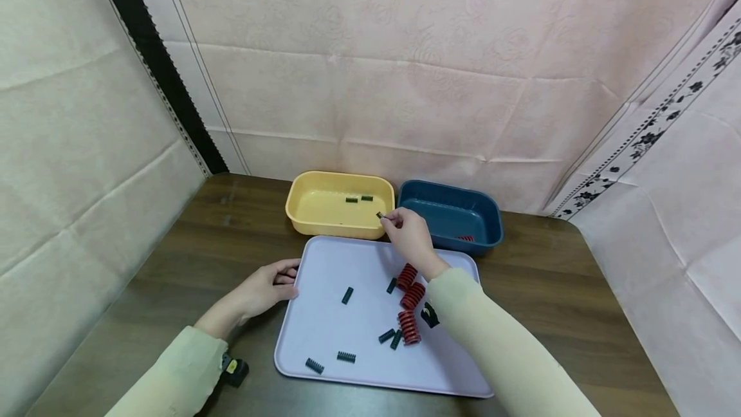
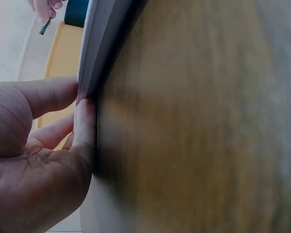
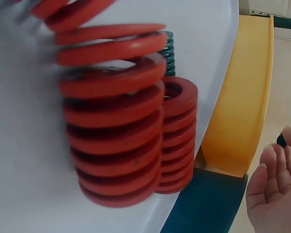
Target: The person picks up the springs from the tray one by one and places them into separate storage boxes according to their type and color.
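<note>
My right hand (image 1: 412, 240) pinches a small dark green spring (image 1: 380, 215) between thumb and fingertips, above the near right corner of the yellow bin (image 1: 301, 224). In the left wrist view that green spring (image 2: 45, 27) hangs tilted from the fingers. My left hand (image 1: 267, 289) holds the left rim of the white tray (image 1: 324, 333), thumb on one side and fingers against the other. On the tray lie three thick red springs (image 1: 408, 328), below my right forearm, and several small green springs (image 1: 347, 357). The right wrist view shows the red springs (image 3: 119, 141) close up.
Two small green springs (image 1: 367, 198) lie inside the yellow bin. Right beside it stands a blue bin (image 1: 489, 221) with a red spring (image 1: 466, 238) in it. Both bins sit behind the tray on a wooden table (image 1: 538, 262), with cloth walls (image 1: 370, 108) around.
</note>
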### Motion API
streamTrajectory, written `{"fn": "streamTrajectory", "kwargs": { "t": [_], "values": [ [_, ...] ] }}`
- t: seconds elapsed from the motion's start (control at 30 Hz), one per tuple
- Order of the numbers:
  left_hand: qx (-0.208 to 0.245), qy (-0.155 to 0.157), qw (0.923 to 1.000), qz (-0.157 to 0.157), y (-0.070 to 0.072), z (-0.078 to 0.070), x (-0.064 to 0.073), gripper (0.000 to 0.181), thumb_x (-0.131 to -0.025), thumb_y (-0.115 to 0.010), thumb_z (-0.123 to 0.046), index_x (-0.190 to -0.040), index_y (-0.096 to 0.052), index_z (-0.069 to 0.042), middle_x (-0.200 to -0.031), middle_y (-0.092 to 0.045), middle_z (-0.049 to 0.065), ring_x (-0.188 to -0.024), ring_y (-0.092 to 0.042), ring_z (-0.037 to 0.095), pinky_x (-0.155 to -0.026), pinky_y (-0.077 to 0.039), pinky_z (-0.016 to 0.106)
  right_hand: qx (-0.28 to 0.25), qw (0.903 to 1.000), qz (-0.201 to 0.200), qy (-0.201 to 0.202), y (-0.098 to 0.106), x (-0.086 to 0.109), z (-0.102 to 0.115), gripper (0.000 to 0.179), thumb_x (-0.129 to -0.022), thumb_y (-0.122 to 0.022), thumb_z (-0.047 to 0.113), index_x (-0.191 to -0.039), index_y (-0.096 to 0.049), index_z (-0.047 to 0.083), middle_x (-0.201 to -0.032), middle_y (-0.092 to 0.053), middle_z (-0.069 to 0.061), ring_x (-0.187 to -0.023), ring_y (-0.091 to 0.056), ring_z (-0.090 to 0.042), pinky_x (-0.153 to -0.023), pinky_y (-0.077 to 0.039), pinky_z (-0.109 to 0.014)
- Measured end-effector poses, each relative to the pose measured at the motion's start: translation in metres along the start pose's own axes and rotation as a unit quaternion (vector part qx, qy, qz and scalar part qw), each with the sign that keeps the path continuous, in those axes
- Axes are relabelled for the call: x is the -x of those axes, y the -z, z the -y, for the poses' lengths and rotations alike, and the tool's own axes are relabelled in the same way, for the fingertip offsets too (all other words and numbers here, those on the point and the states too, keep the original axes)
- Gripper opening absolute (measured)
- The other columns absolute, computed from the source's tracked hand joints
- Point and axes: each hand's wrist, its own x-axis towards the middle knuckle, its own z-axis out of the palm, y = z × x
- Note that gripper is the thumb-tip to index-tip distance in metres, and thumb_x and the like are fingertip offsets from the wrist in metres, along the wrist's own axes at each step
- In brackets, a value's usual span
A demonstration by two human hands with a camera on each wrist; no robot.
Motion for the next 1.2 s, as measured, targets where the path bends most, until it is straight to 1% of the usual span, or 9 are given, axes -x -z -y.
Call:
{"fn": "streamTrajectory", "kwargs": {
  "t": [0.2,0.37,0.6,0.8,0.93,1.07,1.2],
  "values": [
    [0.001,-0.002,1.0,0.001,-0.002,0.001,-0.001,0.059,-0.09,-0.068,-0.008,-0.144,-0.044,-0.01,-0.123,-0.053,0.009,-0.108,-0.052,0.023,-0.088,-0.047,0.038,0.009,1.0,0.001,0.001,-0.002,-0.001,0.001,0.016,-0.095,-0.063,0.026,-0.102,-0.066,0.011,-0.091,-0.063,-0.001,-0.081,-0.056,-0.017,-0.069,-0.05,-0.031],
    [0.004,-0.003,1.0,0.002,-0.003,0.001,-0.002,0.058,-0.09,-0.067,-0.007,-0.143,-0.045,-0.01,-0.122,-0.053,0.009,-0.107,-0.052,0.023,-0.088,-0.047,0.036,0.009,0.9998,0.016,0.004,0.001,0.001,-0.002,0.016,-0.095,-0.063,0.026,-0.103,-0.065,0.012,-0.093,-0.063,-0.001,-0.084,-0.057,-0.017,-0.073,-0.051,-0.032],
    [0.001,0.0,1.0,0.003,-0.002,0.0,-0.001,0.058,-0.091,-0.067,-0.007,-0.144,-0.045,-0.01,-0.122,-0.053,0.009,-0.107,-0.052,0.023,-0.087,-0.047,0.036,0.001,0.9993,0.037,-0.011,0.006,0.005,-0.012,0.018,-0.094,-0.064,0.031,-0.102,-0.064,0.015,-0.09,-0.062,0.001,-0.083,-0.056,-0.017,-0.069,-0.05,-0.031],
    [-0.002,0.007,1.0,0.003,0.0,-0.001,-0.001,0.058,-0.091,-0.067,-0.009,-0.144,-0.044,-0.011,-0.124,-0.053,0.009,-0.108,-0.052,0.023,-0.088,-0.047,0.037,-0.005,0.9975,0.07,-0.002,0.008,0.013,-0.016,0.018,-0.093,-0.066,0.033,-0.101,-0.063,0.017,-0.089,-0.062,0.002,-0.081,-0.056,-0.017,-0.067,-0.049,-0.031],
    [-0.001,0.006,1.0,0.004,0.0,0.001,-0.002,0.058,-0.091,-0.068,-0.009,-0.144,-0.044,-0.011,-0.123,-0.053,0.009,-0.108,-0.052,0.023,-0.088,-0.047,0.036,-0.005,0.9955,0.094,0.01,0.009,0.019,-0.018,0.024,-0.092,-0.067,0.034,-0.107,-0.063,0.015,-0.093,-0.062,0.004,-0.085,-0.055,-0.016,-0.07,-0.049,-0.03],
    [-0.002,-0.002,1.0,0.005,0.0,0.003,-0.002,0.059,-0.09,-0.068,-0.008,-0.144,-0.043,-0.009,-0.123,-0.052,0.009,-0.108,-0.052,0.023,-0.086,-0.047,0.036,0.013,0.9927,0.118,0.022,0.01,0.026,-0.018,0.034,-0.091,-0.068,0.038,-0.113,-0.064,0.013,-0.097,-0.062,0.006,-0.088,-0.055,-0.015,-0.072,-0.049,-0.03],
    [0.001,-0.005,1.0,0.005,0.0,0.004,-0.003,0.06,-0.09,-0.067,-0.007,-0.145,-0.042,-0.008,-0.124,-0.051,0.01,-0.109,-0.051,0.024,-0.085,-0.048,0.037,0.045,0.9857,0.158,0.035,0.012,0.034,-0.018,0.04,-0.089,-0.069,0.042,-0.117,-0.063,0.014,-0.101,-0.061,0.007,-0.09,-0.055,-0.014,-0.073,-0.051,-0.03]
  ]
}}
